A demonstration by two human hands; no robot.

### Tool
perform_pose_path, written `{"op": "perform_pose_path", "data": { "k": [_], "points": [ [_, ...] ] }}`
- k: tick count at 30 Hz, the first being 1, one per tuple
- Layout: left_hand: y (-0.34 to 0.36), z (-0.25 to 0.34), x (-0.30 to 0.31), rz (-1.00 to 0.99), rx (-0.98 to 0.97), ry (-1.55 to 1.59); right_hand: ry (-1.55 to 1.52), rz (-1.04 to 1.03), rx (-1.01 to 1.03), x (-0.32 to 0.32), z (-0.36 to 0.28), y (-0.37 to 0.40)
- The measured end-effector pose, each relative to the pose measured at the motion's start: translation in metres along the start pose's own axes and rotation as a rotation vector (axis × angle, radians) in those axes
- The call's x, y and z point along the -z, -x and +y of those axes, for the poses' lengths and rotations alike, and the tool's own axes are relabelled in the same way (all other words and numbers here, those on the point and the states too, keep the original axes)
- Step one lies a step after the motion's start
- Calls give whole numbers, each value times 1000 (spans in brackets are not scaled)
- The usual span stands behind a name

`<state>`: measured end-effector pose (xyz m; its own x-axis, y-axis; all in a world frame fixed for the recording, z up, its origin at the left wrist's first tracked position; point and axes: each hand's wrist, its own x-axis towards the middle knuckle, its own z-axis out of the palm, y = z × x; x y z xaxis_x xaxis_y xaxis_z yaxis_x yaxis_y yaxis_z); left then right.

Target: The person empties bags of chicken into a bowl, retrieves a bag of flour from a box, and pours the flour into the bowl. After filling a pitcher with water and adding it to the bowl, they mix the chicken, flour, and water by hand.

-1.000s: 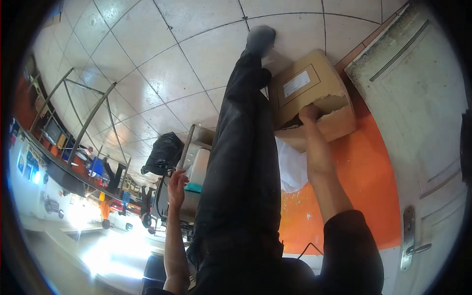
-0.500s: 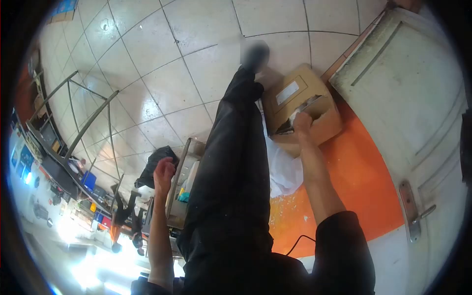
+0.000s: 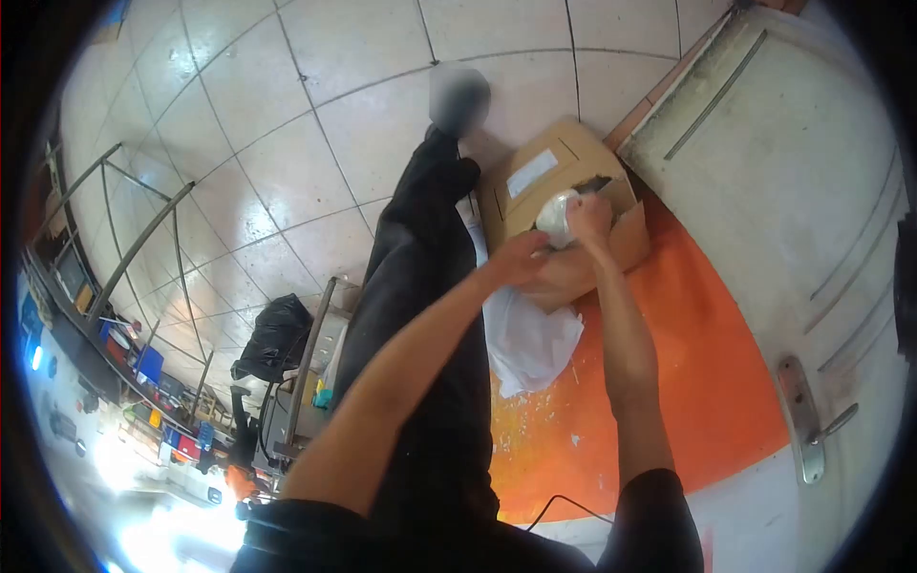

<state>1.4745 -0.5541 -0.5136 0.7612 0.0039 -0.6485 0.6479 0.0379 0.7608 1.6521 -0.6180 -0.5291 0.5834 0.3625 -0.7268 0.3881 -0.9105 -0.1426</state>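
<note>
A torn-open cardboard box (image 3: 621, 244) with a white label leans beside my legs. At its torn opening is a rounded white bundle (image 3: 556, 215) with a shiny, plastic-like surface. My right hand (image 3: 589, 218) has its fingers closed on the right side of this bundle. Reaching in from the left, my left hand (image 3: 521, 258) has its fingers stretched out, fingertips right at the bundle's lower edge. Under the box hangs a crumpled white plastic bag (image 3: 530, 344). The inside of the box is mostly hidden.
To the right stands a worn white door (image 3: 764, 181) with a metal handle (image 3: 833, 422), beside an orange painted surface (image 3: 669, 382). A black plastic bag (image 3: 275, 336) lies on the tiled floor (image 3: 258, 105) near a metal-framed rack. A person in dark clothes is far off at lower left.
My left hand has swung right from beside the black bag to the box. My right hand has drawn the white bundle up into the opening. The view has shifted slightly.
</note>
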Motion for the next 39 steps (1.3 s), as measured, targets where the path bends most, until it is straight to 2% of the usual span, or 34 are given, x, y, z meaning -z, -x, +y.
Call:
{"op": "perform_pose_path", "data": {
  "k": [2,3,5,6,8,10,12,13,14,15,16,17,18,19,20,21,22,24,26,27,28,29,30,31,32,33,34,35,39],
  "points": [
    [-19,-11,-62,328,223,453,1,-12,-15,6,-2,-12],
    [-23,-5,-66,321,234,459,0,-17,-16,7,0,-19],
    [-26,17,-53,322,425,290,-28,-14,-19,2,6,-32],
    [-21,14,-56,315,441,281,-59,1,-18,-2,6,-34],
    [-11,13,-56,131,246,-115,-122,-50,-74,-5,4,-35],
    [3,14,-66,182,159,-212,-179,-75,-131,-4,4,-34],
    [12,23,-69,252,79,-288,5,-27,-117,-12,-8,-26],
    [16,31,-62,194,103,-310,-81,-36,-175,0,-28,-9],
    [18,36,-56,133,124,-336,-328,-130,-232,-19,-29,-16],
    [12,15,-67,130,119,-343,-573,-224,-283,-37,-31,-24],
    [2,-32,-95,171,-61,-79,-322,-58,280,-26,-69,-14],
    [-3,-75,-120,202,-233,187,-603,29,188,-24,-118,-10],
    [-2,-115,-114,62,-245,493,-746,-142,38,-9,-158,-6],
    [-20,-117,-87,62,-43,299,-763,141,175,5,-185,2],
    [-36,-112,-62,78,159,108,-967,77,152,-4,-195,2],
    [-41,-98,-35,137,162,-1,-943,204,167,2,-194,13],
    [-42,-77,-3,201,50,-117,-909,324,171,4,-189,30],
    [-35,-23,43,302,-154,-362,-642,566,194,11,-152,51],
    [-43,8,66,339,-325,-602,-394,528,195,6,-101,59],
    [-49,16,69,318,-402,-704,-387,523,196,6,-76,61],
    [-59,11,68,315,-401,-695,-199,421,276,5,-52,62],
    [-70,4,68,135,-659,-936,-15,316,351,2,-32,65],
    [-82,-3,68,-60,-921,-1167,-14,312,341,-4,-15,68],
    [-91,-5,69,-34,-1007,-1187,139,328,428,-9,-3,71],
    [-93,-8,69,-49,-997,-1180,287,334,518,-20,6,78],
    [-93,6,77,-152,-962,-1126,276,317,512,-18,4,85],
    [-92,17,80,-251,-926,-1072,302,163,454,-8,0,90],
    [-91,21,78,-222,-951,-1076,327,14,393,-1,-4,94],
    [-90,32,59,-304,-1019,-1292,327,-43,378,13,-6,106]
  ]
}}
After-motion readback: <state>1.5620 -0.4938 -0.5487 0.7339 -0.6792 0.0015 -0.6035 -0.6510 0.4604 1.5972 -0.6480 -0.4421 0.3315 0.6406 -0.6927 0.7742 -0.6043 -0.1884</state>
